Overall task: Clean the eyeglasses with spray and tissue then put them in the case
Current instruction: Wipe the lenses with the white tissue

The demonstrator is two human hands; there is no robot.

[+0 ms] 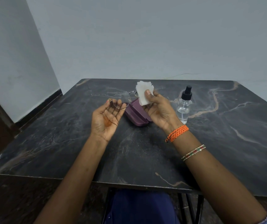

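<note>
Thin wire-framed eyeglasses (120, 98) are held above the table by my left hand (107, 118), palm up, fingertips on the left lens rim. My right hand (159, 109) pinches a folded white tissue (143, 92) against the right lens, which the tissue hides. Below and behind the hands an open purple glasses case (135, 118) lies on the dark marble table (65, 135). A clear spray bottle (184, 105) with a black nozzle stands upright just right of my right hand.
The table's near edge runs across the lower view, with my lap and a black frame beneath. Grey walls stand close behind and to the left of the table. A dark doorway edge sits at far left.
</note>
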